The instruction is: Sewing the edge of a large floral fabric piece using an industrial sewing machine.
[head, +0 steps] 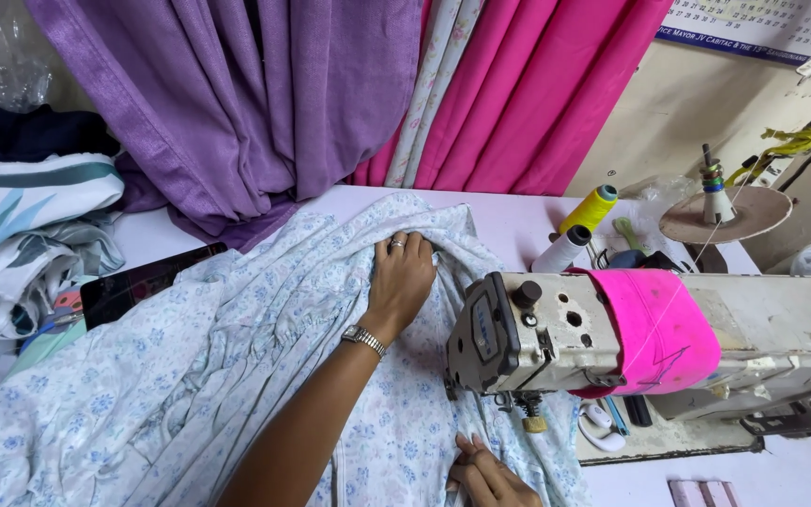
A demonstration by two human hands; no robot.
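Our left hand (404, 272) presses flat on the cloth (190, 376) — soft, light, slippery; our right hand (490, 474) pinches its edge below the machine (631, 333).

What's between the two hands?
In the head view, only the blue-flowered fabric lies between the left hand and the right hand.

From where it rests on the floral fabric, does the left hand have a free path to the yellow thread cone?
Probably yes. The left hand lies flat on the fabric; only bare tabletop and a white cone sit before the yellow thread cone, and the sewing machine stands nearer.
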